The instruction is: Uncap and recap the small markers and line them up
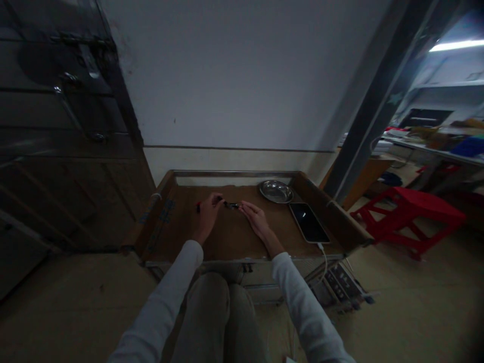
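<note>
Over the cardboard-covered tabletop [234, 242] my two hands come close together. My left hand [210, 210] has its fingers pinched at the left end of a small dark slender piece [232, 205] with a shiny spot. The fingertips of my right hand [255, 217] close on the right end of that same piece. It is too small and dim to tell its kind, or whether it is one part or two. A small red and dark thing [198, 206] shows at the outer side of my left hand; whether it is held or lies on the cardboard, I cannot tell.
A round metal dish [276, 191] stands at the back right. In front of it lies a phone [309, 222] with a white cable [325, 259] running over the front edge. Raised wooden sides border the table. A red stool [412, 214] is to the right, a door [64, 131] to the left.
</note>
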